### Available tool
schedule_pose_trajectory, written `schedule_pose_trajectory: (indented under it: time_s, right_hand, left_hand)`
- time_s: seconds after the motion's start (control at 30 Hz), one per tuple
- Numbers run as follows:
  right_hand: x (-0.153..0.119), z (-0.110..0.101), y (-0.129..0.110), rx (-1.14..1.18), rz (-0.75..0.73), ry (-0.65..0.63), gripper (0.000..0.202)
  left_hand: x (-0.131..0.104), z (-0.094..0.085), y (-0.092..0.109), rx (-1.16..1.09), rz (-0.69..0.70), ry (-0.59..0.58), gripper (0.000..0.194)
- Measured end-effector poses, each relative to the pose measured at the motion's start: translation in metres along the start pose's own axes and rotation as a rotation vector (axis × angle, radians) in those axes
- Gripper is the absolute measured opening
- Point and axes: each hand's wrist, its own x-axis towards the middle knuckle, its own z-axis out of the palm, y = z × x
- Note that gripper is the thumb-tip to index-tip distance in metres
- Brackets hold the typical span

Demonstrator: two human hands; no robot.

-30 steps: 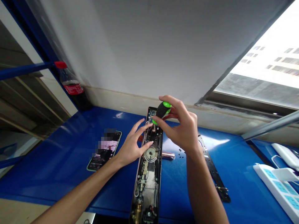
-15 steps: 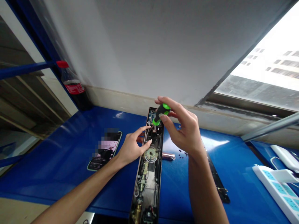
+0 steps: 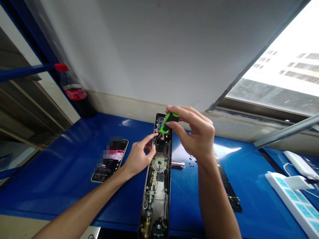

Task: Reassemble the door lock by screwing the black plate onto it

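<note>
Green-and-black screwdriver (image 3: pixel 167 120): one, its handle pinched between the thumb and fingers of the right hand (image 3: pixel 196 134), tilted with its lower end toward the open casing.
Left hand (image 3: pixel 139 156): one, at the casing's left edge, thumb and forefinger apart with their tips over that edge; whether they grip something thin I cannot tell.
Open casing (image 3: pixel 160 186): one, long and narrow, its far part directly below the screwdriver, between the two hands, and its near part running toward the person.
Round metal disc (image 3: pixel 159 163): one, set in the casing, just nearer the person than the left thumb.
Blue circuit board (image 3: pixel 159 123): one visible, at the casing's far end, just beyond the left fingertips.
Shiny pinkish cylinder (image 3: pixel 178 165): one, right of the casing, lying on the blue tabletop (image 3: pixel 186 196).
Small dark pieces (image 3: pixel 191 162): several, too small to count surely, beside the right wrist.
Black plate (image 3: pixel 228 189): one, long, lying right of the right forearm, which hides part of it.
Phone (image 3: pixel 112 161): one, screen lit, left of the left hand.
Bottle (image 3: pixel 74 93): one, red-capped, at the far left corner.
White power strip (image 3: pixel 286 196): one, at the far right.
</note>
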Motion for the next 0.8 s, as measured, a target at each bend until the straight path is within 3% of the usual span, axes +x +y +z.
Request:
schedule_pose_trajectory:
  time_s: [0.13,0.3,0.5,0.67,0.8]
  right_hand:
    - [0.0009,0.0002,0.0008,-0.112,-0.006,0.047,0.028]
    - [0.0006,-0.0004,-0.0017,0.03,0.038,-0.092,0.041]
    - [0.0016,0.0015,-0.0017,-0.042,-0.005,0.076,0.026]
    - [0.0014,0.0011,-0.0026,0.056,0.051,-0.074,0.04]
    - [0.0004,0.0022,-0.0024,0.02,0.044,0.02,0.027]
  left_hand:
    - [0.0,0.0005,0.0002,0.004,0.007,0.007,0.043]
    - [0.0003,0.0007,-0.0004,0.006,0.023,0.01,0.042]
    - [-0.0005,0.0021,-0.003,0.0,0.02,0.012,0.045]
    - [-0.001,0.0021,-0.002,0.007,-0.011,0.006,0.045]
    - [-0.0012,0.0016,-0.0019,0.002,-0.022,0.002,0.045]
